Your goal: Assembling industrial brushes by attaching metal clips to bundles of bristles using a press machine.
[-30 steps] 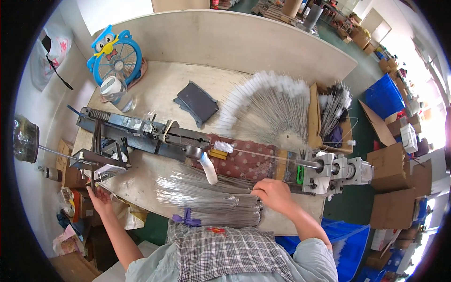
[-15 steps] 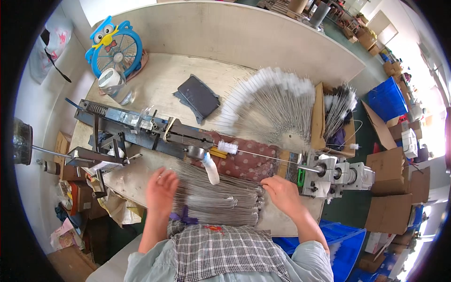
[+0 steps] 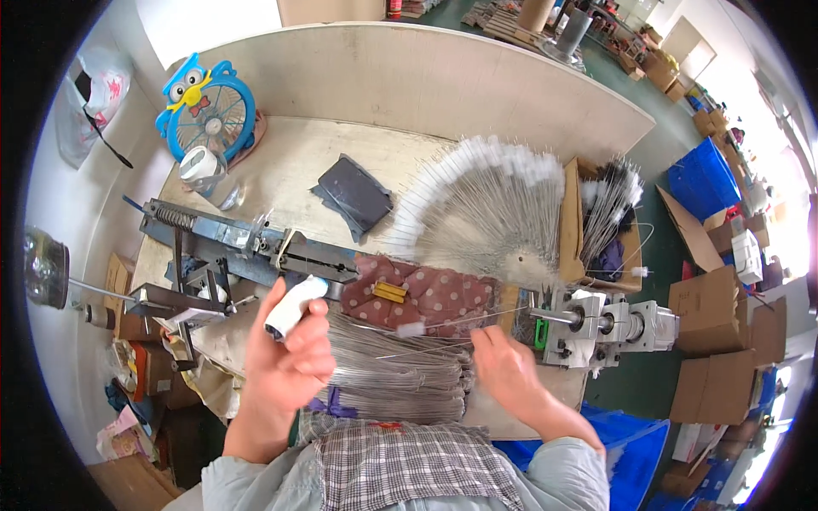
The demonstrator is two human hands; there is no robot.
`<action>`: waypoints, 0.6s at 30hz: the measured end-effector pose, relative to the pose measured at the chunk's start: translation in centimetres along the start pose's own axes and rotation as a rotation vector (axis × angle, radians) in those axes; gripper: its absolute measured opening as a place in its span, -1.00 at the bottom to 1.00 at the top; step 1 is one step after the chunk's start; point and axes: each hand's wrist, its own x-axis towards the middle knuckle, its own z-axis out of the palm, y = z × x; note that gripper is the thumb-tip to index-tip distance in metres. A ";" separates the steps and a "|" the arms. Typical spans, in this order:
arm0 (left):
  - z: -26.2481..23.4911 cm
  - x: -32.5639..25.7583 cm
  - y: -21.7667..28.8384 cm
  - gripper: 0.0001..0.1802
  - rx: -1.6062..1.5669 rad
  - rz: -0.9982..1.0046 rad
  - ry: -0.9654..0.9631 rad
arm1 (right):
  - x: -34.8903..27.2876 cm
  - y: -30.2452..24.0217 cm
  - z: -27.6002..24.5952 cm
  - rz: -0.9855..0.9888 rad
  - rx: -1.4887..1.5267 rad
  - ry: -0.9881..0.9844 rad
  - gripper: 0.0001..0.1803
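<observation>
Presently listed, as seen from the head view:

1. Left hand (image 3: 285, 362): raised over the near edge of the counter (image 3: 281, 170). A white handle (image 3: 294, 308) is gripped by the closed fingers, its rounded end standing up past the thumb toward the metal frame (image 3: 226, 243).

2. Right hand (image 3: 511, 375): laid low, just beside the bundle. A single thin wire (image 3: 452, 328) with a white tuft at its left end appears to be pinched by narrowed fingers; the exact contact is too small to be confirmed. The wire is stretched rightward toward the small grey machine (image 3: 596, 328).

3. Bundle of bare wires (image 3: 396, 375): lain flat between the two hands, at the near side of the counter, next to a spotted brown cloth (image 3: 426, 294).

4. Fan of finished white-tipped wires (image 3: 486, 209): spread out on the far side of the counter, well apart from the hands. More tipped pieces are stored in a cardboard box (image 3: 601, 230) to the right.

5. Also recorded: a blue owl-shaped fan (image 3: 209, 106), a dark folded cloth (image 3: 354, 196), blue crates (image 3: 703, 183) and cardboard cartons (image 3: 711, 302) on the floor.

Progress, as judged: a good many pieces are already tipped and laid out, one wire is in hand at the machine, and a thick bundle is left to be worked.
</observation>
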 end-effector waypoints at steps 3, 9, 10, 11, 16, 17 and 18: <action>-3.1 -1.8 -1.7 -0.56 0.327 0.415 0.157 | 0.1 -1.3 -5.7 -0.068 -0.192 0.023 -0.70; -3.9 0.4 -3.3 -0.68 0.883 -0.049 0.004 | 0.2 3.1 -12.8 0.068 -0.207 0.462 -0.83; -3.5 1.5 -4.0 -0.71 1.042 -0.029 -0.073 | 0.2 3.2 -13.0 0.098 -0.118 0.490 -0.85; -2.9 2.6 -4.8 -0.73 1.201 -0.005 -0.152 | 0.1 3.4 -13.1 0.127 -0.027 0.519 -0.87; -4.5 12.1 -9.2 -0.81 2.309 0.884 -0.192 | 2.4 3.1 -9.6 0.006 0.073 0.402 -0.87; -5.1 13.5 -9.3 -0.81 2.309 0.890 -0.204 | 2.9 3.2 -8.9 0.022 0.127 0.375 -0.85; -5.3 14.6 -9.2 -0.84 2.425 0.823 -0.171 | 3.3 3.5 -8.4 0.034 0.184 0.349 -0.83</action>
